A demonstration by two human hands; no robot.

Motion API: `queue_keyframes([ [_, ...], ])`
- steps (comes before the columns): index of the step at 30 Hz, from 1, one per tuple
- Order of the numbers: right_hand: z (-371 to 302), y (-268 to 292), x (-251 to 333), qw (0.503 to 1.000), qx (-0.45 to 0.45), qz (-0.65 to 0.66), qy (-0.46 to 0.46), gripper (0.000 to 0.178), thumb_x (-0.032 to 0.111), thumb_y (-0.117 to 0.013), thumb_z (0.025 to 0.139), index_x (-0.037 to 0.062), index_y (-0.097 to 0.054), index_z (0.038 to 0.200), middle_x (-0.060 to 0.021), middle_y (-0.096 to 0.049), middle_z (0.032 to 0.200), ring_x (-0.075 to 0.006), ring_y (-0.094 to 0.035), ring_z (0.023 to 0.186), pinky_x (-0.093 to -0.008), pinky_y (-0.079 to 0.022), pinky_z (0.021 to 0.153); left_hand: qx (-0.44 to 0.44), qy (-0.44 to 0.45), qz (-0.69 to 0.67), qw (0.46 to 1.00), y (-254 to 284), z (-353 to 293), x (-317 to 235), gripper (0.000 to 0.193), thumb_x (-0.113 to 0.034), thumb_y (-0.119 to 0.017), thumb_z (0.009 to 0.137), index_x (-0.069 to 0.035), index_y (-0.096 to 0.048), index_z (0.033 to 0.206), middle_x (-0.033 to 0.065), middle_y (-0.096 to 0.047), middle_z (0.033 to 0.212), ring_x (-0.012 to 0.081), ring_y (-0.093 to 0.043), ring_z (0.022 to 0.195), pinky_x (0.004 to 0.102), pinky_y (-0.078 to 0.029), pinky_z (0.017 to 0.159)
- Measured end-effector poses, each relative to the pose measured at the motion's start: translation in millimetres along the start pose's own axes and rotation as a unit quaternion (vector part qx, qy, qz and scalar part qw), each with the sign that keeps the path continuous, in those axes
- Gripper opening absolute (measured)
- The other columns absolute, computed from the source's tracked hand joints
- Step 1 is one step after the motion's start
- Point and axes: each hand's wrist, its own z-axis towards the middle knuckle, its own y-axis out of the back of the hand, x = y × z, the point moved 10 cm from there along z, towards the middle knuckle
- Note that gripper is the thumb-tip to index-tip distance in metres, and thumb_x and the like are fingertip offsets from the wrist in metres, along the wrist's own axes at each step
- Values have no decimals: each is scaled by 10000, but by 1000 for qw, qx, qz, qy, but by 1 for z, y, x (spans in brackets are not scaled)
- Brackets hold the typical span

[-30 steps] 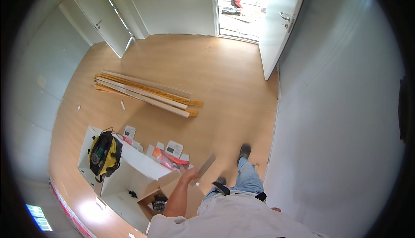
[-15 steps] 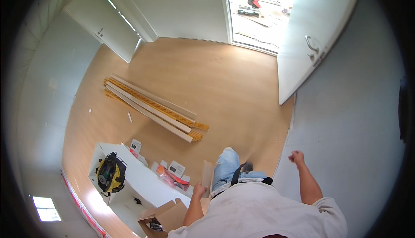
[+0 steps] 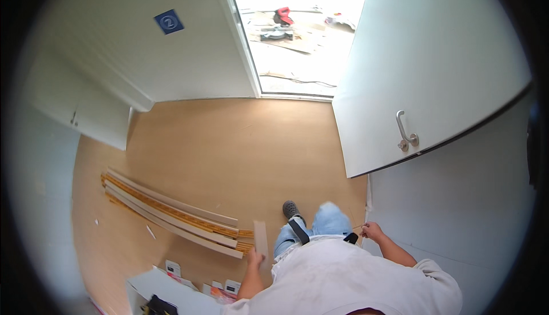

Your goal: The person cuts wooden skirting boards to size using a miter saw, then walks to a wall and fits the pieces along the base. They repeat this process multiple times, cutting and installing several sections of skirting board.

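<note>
A short, flat, pale wood-coloured board piece (image 3: 260, 236) stands out from my left hand (image 3: 255, 259), whose fingers are closed around it beside my left thigh. My right hand (image 3: 372, 231) is at my right hip with its fingers pinched together. A thin line shows at those fingertips, too small to name. Past the held piece, on the left, lies a stack of long trim boards (image 3: 177, 219), some pale and some with yellow-orange printed faces.
Ahead, a white door (image 3: 423, 69) stands ajar on the right. Through the doorway, a red-and-grey mitre saw (image 3: 280, 24) sits outside. A white cabinet (image 3: 171, 292) at lower left carries small boxes (image 3: 173, 267) and a dark bag (image 3: 159, 305). White scraps (image 3: 151, 232) lie on the floor.
My view has shifted toward the doorway, and the door looks nearer. My right hand has come from out at the right to my hip. The board piece stays in my left hand.
</note>
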Motion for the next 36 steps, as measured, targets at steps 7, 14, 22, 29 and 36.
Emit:
queue_keyframes([
  [7,40,-9,15,969,-68,116,-208,165,104,-592,908,35,-680,788,-150,-704,761,-225,-683,627,-363,-558,557,-16,-131,-42,990,176,157,-324,418,-76,-812,732,12,-655,1109,190,-741,1010,340,-713,962,432,-553,843],
  [14,274,55,169,991,-60,59,-104,200,149,-607,874,27,-711,754,-122,-701,694,-235,-692,620,-374,-558,563,-54,-135,-55,988,200,260,-508,320,-67,-776,814,5,-658,1102,154,-743,952,284,-715,846,396,-560,750],
  [22,465,200,600,979,-116,99,138,279,232,-541,1001,-9,-656,1083,-104,-723,811,-152,-665,669,-312,-539,618,-9,-209,-72,975,204,286,-720,376,-110,-763,823,-11,-657,1170,194,-734,1015,328,-706,928,413,-536,829],
  [29,589,255,673,973,-157,142,86,242,183,-516,985,-9,-653,1044,-117,-719,801,-162,-665,647,-311,-545,592,-25,-278,36,960,234,385,-879,387,-144,-763,811,-52,-642,1167,204,-712,1030,411,-672,969,465,-522,847],
  [36,589,183,639,983,-59,151,-89,227,236,-552,998,33,-648,1027,-156,-733,832,-195,-699,653,-315,-566,573,32,-264,106,958,271,499,-1046,381,-158,-760,797,-50,-647,1145,200,-709,1057,386,-677,997,461,-525,853],
])
